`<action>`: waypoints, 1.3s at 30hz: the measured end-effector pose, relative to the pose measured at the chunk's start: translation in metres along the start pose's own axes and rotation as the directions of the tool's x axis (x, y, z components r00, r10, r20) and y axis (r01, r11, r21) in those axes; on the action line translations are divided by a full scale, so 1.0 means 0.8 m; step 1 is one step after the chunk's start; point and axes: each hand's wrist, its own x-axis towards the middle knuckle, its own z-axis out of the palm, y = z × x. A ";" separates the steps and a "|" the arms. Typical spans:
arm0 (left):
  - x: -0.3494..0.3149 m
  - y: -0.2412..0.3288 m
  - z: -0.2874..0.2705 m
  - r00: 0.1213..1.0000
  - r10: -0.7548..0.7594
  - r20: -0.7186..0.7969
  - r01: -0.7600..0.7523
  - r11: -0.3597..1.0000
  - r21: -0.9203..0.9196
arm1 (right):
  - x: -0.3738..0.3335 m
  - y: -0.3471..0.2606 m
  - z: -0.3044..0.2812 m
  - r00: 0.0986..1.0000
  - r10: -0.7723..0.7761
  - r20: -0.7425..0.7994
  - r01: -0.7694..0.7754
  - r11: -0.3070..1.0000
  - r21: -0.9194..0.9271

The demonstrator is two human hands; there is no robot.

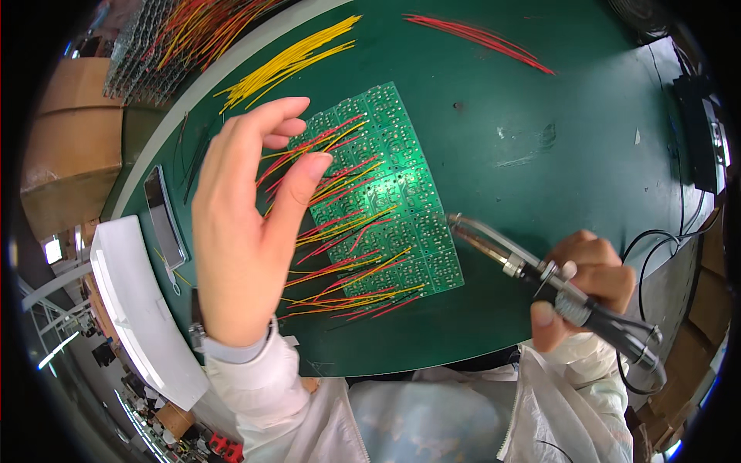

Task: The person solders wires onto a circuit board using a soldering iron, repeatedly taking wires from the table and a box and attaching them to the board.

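A green circuit board panel point(401, 181) lies on the table, with rows of small solder points. Red and yellow wires point(340, 224) are fixed along it, their loose ends reaching left. Over the board's left edge is my left hand point(251, 201), thumb and fingers apart; nothing shows gripped between them. It partly hides the board's upper left and some wires. My right hand point(590, 289) is wrapped round a soldering iron point(567, 301) with a thin feed tube beside its metal tip. That tip points left, close to the board's right edge.
Loose yellow wires point(289, 62) and red wires point(482, 42) lie at the far side of the green table point(532, 123). A phone point(165, 216) rests at left, near a white tray-like piece point(139, 309). Black cables point(656, 235) run beside a dark box point(698, 135) at right.
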 end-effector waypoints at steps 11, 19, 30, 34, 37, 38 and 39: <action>0.170 0.045 0.140 0.710 0.679 0.188 -0.704 0.689 0.172 | -0.004 0.012 0.011 0.941 -0.330 0.069 0.331 0.944 0.006; 0.173 0.050 0.158 0.699 0.696 0.164 -0.713 0.662 0.231 | -0.005 0.014 0.007 0.929 -0.369 0.037 0.369 0.929 -0.001; 0.118 0.056 0.059 0.852 0.498 -0.159 -0.507 0.862 -0.015 | 0.001 0.005 0.007 0.969 -0.248 -0.007 0.248 0.967 0.066; 0.062 0.027 0.039 0.869 0.443 -0.218 -0.458 0.889 -0.021 | 0.002 0.001 -0.001 0.991 -0.134 0.011 0.133 0.990 0.035; 0.000 0.016 0.042 0.980 0.104 -0.167 -0.128 0.981 -0.144 | -0.007 0.002 0.000 0.997 -0.066 -0.051 0.065 0.998 -0.006; -0.016 0.007 0.044 0.982 0.106 -0.156 -0.127 0.984 -0.129 | -0.006 0.000 0.002 0.999 -0.027 -0.040 0.027 1.000 -0.003; -0.031 -0.002 0.047 0.984 0.108 -0.144 -0.125 0.985 -0.115 | -0.006 -0.002 0.003 1.000 0.013 -0.029 -0.013 1.000 -0.002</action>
